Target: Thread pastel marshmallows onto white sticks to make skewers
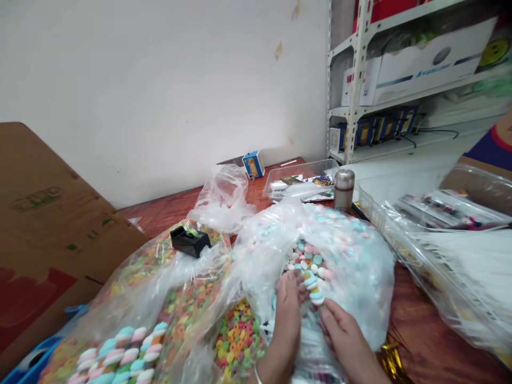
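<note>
Candy stack (313,288), banded blue, white and yellow, sat between my hands at the opened bag (360,272) of pastel candies (307,249). My right hand (344,332) pinched its lower end; my left hand (288,304) curled beside it, whether gripping I couldn't tell.

Shows 1 left hand (289,301), 1 right hand (340,330), 1 black tape dispenser (189,242), 1 metallic flask (344,191), 1 shelving rack (352,106) and, on the tabletop (408,314), 1 blue-sided box (254,165). Includes marshmallows (313,288) and candy rings (238,336) too numerous to count.
</note>
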`<state>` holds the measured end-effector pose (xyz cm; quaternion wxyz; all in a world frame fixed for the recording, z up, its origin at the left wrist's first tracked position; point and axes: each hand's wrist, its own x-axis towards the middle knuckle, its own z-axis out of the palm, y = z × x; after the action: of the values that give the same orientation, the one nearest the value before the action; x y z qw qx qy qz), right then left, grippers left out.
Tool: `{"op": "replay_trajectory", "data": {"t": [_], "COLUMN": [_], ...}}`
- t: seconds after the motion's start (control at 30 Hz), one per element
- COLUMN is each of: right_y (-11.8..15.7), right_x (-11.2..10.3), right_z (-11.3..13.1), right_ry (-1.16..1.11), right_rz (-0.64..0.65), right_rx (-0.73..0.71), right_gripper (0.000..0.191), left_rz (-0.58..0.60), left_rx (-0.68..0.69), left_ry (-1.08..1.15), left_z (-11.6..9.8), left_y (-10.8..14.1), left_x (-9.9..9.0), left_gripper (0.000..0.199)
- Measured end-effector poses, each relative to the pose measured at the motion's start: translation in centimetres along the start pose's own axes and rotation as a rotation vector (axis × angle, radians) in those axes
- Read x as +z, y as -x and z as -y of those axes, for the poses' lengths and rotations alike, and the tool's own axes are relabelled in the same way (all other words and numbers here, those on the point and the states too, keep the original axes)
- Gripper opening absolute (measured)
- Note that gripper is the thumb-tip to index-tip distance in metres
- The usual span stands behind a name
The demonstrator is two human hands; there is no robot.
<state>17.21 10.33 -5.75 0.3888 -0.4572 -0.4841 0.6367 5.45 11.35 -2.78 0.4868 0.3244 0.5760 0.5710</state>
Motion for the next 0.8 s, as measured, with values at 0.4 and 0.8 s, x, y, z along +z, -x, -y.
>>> {"op": "replay_trajectory", "data": {"t": [0.4,0.8], "right_y": [-1.2,-0.8], "right_x": [-1.1,-0.9], "right_z": [0.1,0.5], "right_ry": [-0.241,-0.162], "right_rz": [-0.017,-0.011], "right_rx": [0.146,-0.076], "right_gripper": [0.043,0.026], "left_rz": [0.256,0.080], "left_rx": [0.353,0.068], "left_ry": [-1.156,-0.422], "left_z": [-1.1,-1.4], "left_y": [-5.9,-2.3], "left_x": [-1.6,-3.5], "left_gripper": [0.028,0.035]}}
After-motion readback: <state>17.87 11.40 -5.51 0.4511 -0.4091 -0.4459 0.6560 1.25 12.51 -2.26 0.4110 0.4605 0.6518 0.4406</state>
